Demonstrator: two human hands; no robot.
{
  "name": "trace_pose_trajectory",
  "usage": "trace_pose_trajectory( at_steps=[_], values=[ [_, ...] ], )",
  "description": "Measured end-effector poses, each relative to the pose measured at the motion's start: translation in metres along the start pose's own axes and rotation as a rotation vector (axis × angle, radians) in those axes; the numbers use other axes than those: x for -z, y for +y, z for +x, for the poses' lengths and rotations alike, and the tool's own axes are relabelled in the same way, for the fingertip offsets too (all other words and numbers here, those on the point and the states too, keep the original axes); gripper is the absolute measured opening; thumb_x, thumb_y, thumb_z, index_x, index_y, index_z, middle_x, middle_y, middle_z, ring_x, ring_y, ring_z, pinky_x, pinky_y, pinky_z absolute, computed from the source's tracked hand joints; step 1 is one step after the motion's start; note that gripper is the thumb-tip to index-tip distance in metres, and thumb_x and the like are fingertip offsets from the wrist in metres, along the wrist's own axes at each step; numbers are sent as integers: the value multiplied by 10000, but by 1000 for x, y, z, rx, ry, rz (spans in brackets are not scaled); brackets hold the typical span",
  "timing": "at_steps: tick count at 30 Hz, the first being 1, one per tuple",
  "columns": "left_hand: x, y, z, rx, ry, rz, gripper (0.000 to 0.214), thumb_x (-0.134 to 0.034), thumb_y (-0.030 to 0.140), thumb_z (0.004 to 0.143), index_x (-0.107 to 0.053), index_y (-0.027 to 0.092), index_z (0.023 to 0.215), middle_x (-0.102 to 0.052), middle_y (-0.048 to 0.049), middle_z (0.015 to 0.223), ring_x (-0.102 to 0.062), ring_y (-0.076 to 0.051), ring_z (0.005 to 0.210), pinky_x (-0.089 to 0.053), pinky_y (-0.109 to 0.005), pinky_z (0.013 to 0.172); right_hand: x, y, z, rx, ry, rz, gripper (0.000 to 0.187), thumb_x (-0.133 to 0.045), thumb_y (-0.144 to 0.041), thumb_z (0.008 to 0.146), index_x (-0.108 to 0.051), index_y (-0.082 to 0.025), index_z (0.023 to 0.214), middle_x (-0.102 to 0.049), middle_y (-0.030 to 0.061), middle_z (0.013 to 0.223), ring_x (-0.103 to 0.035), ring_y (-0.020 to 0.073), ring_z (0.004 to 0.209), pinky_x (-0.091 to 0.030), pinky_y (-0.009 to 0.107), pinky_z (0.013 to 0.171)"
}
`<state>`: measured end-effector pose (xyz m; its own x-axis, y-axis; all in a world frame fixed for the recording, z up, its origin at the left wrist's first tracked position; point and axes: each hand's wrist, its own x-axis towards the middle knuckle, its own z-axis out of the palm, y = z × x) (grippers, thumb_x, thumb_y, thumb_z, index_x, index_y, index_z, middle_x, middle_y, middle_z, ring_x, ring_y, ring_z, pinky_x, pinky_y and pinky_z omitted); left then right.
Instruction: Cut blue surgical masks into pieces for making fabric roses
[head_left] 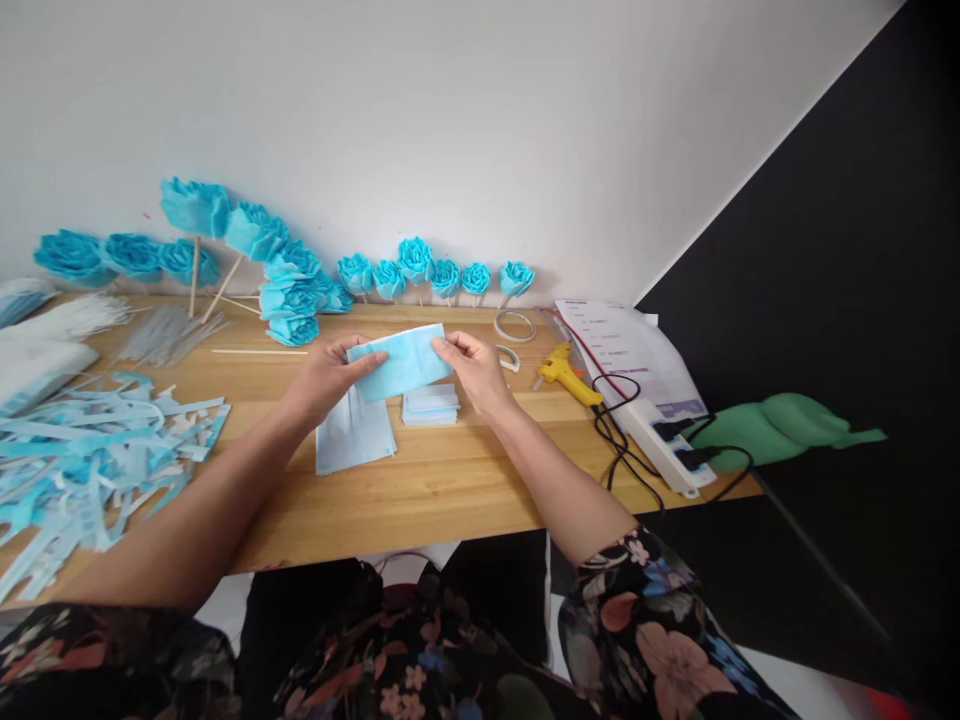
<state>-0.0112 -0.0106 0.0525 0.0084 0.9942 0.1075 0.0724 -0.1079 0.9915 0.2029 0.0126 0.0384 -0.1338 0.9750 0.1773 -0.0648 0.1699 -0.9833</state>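
A light-blue sheet of soft fabric (401, 362), like face-mask cloth, is stretched between my two hands above the table. My left hand (330, 372) pinches its left end, thumb on the front. At the upper right corner, my right hand (474, 365) grips it between thumb and fingers. Under the sheet, a paler blue-white piece of the cloth (354, 445) lies on the wood, its top partly hidden. Beside it, nearest my right hand, is a small stack of folded pieces (430, 408).
Blue fabric roses (416, 260) on sticks line the wall. Cut strips (97, 450) heap at the left of the wooden table (420, 500). Rightward are tape rolls (514, 325), a yellow glue gun (568, 375), its black cable, a white power strip (667, 450) and printed paper (630, 350).
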Motion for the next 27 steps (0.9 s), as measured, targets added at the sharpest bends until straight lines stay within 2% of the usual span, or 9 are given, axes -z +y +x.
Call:
trace_pose_trajectory(
  at_steps=[4, 10, 16, 22, 27],
  values=[
    [2, -1, 1, 2, 23, -16, 335, -893, 463, 619, -702, 194, 675, -647, -5, 629, -536, -139, 554, -435, -253, 519, 0, -1, 0, 19, 24, -4, 341, -736, -516, 776, -657, -185, 748, -527, -30, 703, -447, 119, 700, -378, 241, 672],
    [6, -4, 4, 11, 29, 61, 233, -816, 383, 706, -686, 191, 684, -492, 45, 432, -398, -92, 389, -314, -227, 417, 4, 1, 2, 70, 51, -88, 346, -707, -535, 802, -659, -194, 762, -507, -26, 709, -439, 126, 701, -371, 246, 677],
    [7, -6, 7, -16, 98, -26, 278, -809, 405, 703, -657, 179, 759, -566, 34, 590, -476, -90, 413, -373, -225, 391, 11, 0, 5, 151, 17, -259, 380, -705, -535, 819, -623, -189, 684, -438, -30, 643, -385, 121, 639, -325, 261, 621],
    [6, -2, 5, -56, 65, 70, 238, -694, 401, 839, -621, 179, 883, -525, 57, 448, -406, -92, 345, -274, -211, 360, 12, -2, 5, 103, -4, -255, 436, -695, -610, 815, -609, -199, 696, -476, -35, 592, -431, 125, 589, -335, 265, 587],
    [6, 0, 4, -73, -9, -18, 283, -729, 422, 824, -616, 179, 913, -512, 65, 467, -454, -101, 380, -330, -211, 387, 12, -1, 6, 41, -16, -169, 460, -702, -655, 787, -603, -212, 712, -479, -49, 542, -435, 113, 532, -350, 254, 549]
  ],
)
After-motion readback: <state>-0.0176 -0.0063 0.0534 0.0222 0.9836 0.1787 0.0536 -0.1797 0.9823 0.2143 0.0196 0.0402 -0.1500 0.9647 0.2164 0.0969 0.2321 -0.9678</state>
